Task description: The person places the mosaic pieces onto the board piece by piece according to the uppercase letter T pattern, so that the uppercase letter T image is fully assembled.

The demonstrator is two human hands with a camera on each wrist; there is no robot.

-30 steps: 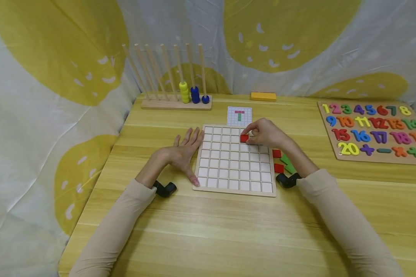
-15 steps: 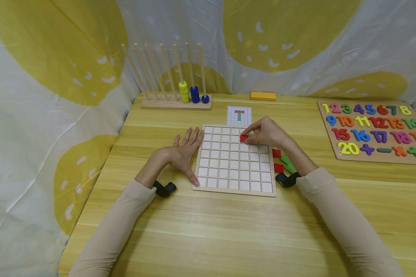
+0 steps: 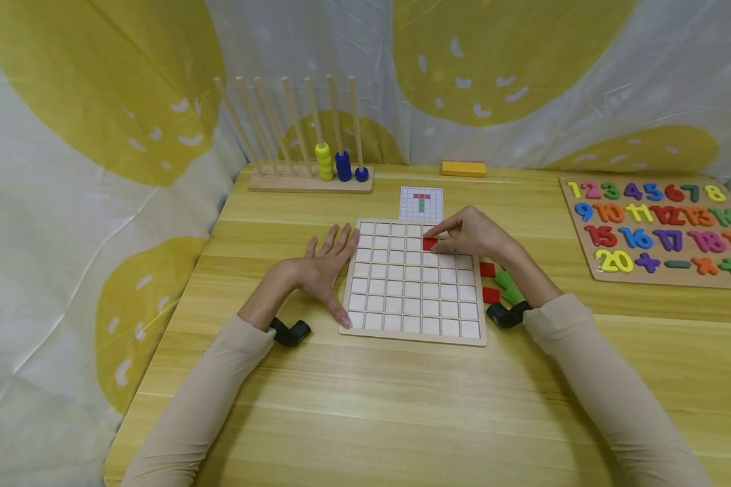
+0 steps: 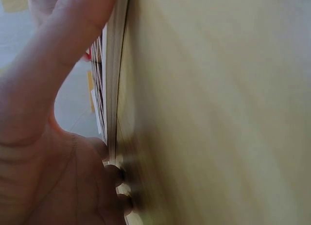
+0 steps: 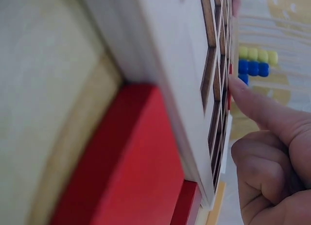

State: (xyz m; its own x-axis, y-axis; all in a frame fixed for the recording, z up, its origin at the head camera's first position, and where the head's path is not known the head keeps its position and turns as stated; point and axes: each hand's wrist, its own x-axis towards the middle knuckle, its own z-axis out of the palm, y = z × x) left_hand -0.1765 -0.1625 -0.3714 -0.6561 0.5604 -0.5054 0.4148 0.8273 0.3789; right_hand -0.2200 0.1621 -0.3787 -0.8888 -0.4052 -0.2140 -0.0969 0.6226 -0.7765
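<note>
A square wooden grid board [image 3: 411,337] lies in the middle of the table. My left hand [image 3: 319,274] rests along its left side, fingers spread, with the thumb on the near left corner. At the board's far part, right of centre, my right hand [image 3: 472,233] pinches a red square tile [image 3: 429,244] between thumb and index finger. That tile sits at a cell in the second row from the far edge; whether it lies fully in the cell cannot be told. Loose red tiles [image 3: 491,295] and green tiles [image 3: 512,291] lie beside the board's right edge.
A card [image 3: 422,203] with a red and green T pattern lies beyond the board. Behind it stand a peg rack [image 3: 311,182] with yellow and blue beads and an orange block [image 3: 463,169]. A number board [image 3: 658,233] lies at the right.
</note>
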